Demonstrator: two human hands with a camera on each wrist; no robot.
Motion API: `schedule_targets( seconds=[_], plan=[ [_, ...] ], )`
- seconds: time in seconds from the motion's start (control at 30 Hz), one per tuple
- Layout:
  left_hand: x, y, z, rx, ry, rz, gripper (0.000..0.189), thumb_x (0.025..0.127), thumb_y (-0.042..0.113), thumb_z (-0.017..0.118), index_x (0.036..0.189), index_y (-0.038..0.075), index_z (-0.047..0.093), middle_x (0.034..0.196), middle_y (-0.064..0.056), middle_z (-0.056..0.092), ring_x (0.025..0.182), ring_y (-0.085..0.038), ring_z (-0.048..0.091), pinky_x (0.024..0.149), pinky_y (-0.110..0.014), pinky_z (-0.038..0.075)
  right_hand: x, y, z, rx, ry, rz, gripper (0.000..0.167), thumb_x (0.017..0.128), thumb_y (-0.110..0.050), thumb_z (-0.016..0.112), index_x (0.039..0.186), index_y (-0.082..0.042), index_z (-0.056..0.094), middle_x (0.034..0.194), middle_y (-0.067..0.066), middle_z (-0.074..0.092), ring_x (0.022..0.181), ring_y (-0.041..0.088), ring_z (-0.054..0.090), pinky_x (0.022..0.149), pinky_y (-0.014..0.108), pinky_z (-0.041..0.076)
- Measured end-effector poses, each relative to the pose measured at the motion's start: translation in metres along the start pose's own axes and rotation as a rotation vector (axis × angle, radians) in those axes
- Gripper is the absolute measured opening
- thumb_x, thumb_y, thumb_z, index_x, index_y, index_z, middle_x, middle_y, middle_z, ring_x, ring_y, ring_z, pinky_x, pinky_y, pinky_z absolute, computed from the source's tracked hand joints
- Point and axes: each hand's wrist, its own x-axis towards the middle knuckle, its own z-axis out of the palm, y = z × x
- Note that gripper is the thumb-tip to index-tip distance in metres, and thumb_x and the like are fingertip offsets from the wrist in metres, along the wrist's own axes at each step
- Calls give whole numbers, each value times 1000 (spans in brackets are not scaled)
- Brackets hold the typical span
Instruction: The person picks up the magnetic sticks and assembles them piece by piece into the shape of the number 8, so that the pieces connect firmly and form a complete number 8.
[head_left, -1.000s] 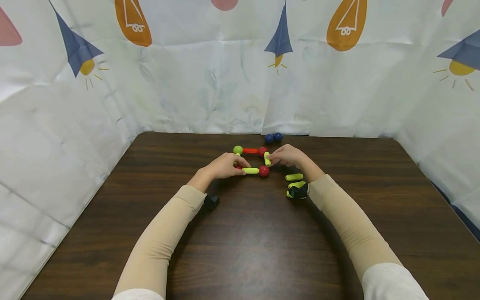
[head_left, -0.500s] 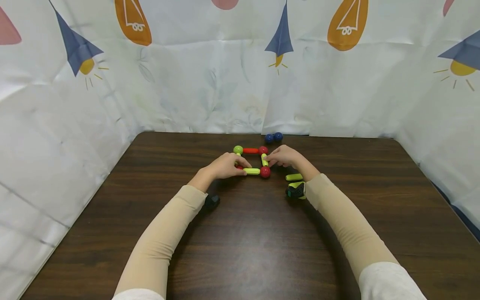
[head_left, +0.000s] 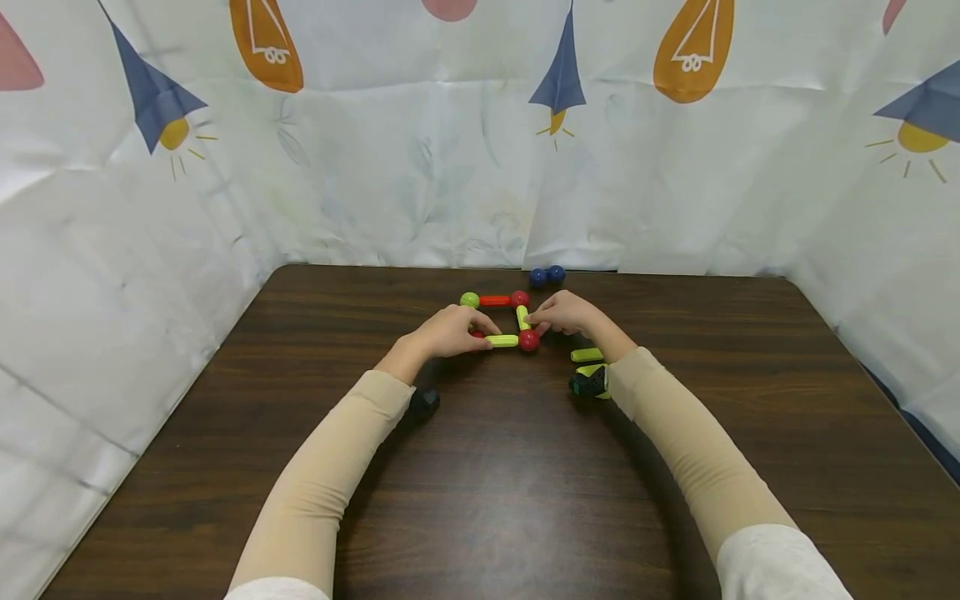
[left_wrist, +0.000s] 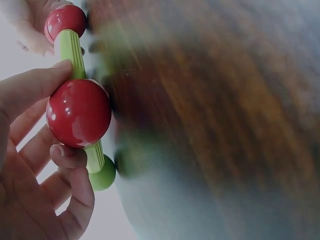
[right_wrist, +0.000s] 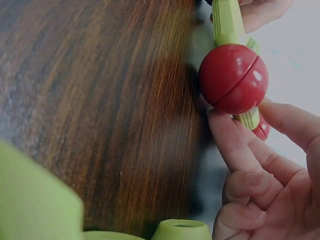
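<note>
- Gripping the near-left red ball [left_wrist: 79, 114], the left hand [head_left: 447, 331] is curling its fingers about one corner of the loop [head_left: 502, 341].
- The right hand [head_left: 566, 313] is pinching the loop's right-side green rod [head_left: 522, 317] in its fingers.
- On the table [head_left: 480, 500], four balls [head_left: 528, 341] and four rods [head_left: 495, 301] are apparently closing the loop; its outline is looking complete.
- Spare green rods [head_left: 587, 355] to the loop's right and two blue balls [head_left: 537, 277] farther back are lying unattached, seemingly left to use.
</note>
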Motion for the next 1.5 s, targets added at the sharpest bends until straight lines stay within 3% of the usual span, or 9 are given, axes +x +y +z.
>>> schedule_targets(
  seconds=[0.57,0.87,1.13,1.5],
  plan=[
    [2,-3,-1,-28,-15,-12,23,97,16,73,119,12,78,112,-1,74,94,-20,56,89,-38,48,2,-2,-1,-88,-2,0,36,100,-32,68,114,-1,77,79,3,72,45,8,28,48,23,25],
    [2,-2,-3,-34,-24,-14,23,96,13,73,119,11,78,112,-2,73,96,-20,57,91,-39,47,4,-3,-1,-156,12,-6,32,100,-33,68,95,-3,79,62,-1,57,48,8,27,49,24,24],
    [2,-1,-4,-32,-37,-22,23,96,13,72,118,12,78,112,-1,73,95,-20,55,88,-37,46,3,-3,-1,-151,8,-7,32,99,-32,68,89,-3,79,59,-2,52,49,9,28,50,25,24],
    [2,-1,-5,-30,-45,-26,25,96,12,72,121,13,78,115,-2,72,96,-21,56,90,-38,47,3,-4,-1,-150,18,14,34,99,-33,69,103,-1,79,57,-4,48,49,8,28,50,25,25]
  ],
)
